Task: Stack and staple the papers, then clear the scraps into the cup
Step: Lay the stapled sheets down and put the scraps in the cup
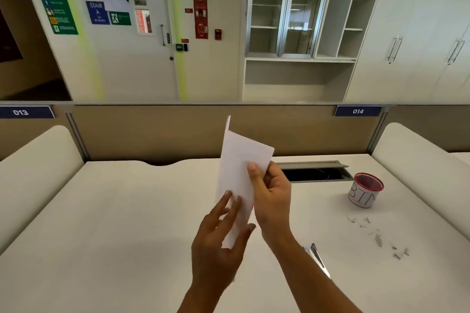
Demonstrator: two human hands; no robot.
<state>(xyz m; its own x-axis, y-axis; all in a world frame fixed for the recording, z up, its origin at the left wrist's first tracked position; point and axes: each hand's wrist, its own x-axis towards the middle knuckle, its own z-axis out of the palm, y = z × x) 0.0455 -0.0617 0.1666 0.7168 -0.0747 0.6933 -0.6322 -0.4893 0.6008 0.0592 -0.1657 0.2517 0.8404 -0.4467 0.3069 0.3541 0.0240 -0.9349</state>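
A person at a white desk (127, 211) holds a small stack of papers (239, 175) upright in the air, well left of the red-rimmed cup (366, 192) marked "BIN". The right hand (273, 198) pinches the papers' right edge, thumb across the front; the left hand (218, 239) is spread open against the lower part of the sheets, fingers flat, seemingly squaring them rather than gripping. One sheet pokes up above the others, so the stacking looks under way, not finished. No staple can be made out in the papers, and the stapling appears yet to come. A silvery tool, probably the stapler (318, 259), lies on the desk nearer the person than the cup and to its left, partly hidden behind the right forearm. The scraps (379, 239) remain scattered on the desk just in front of the cup, none seen inside it from here, so the clearing seems not yet begun. Behind the cup, a cable hatch (315, 173) stands open.
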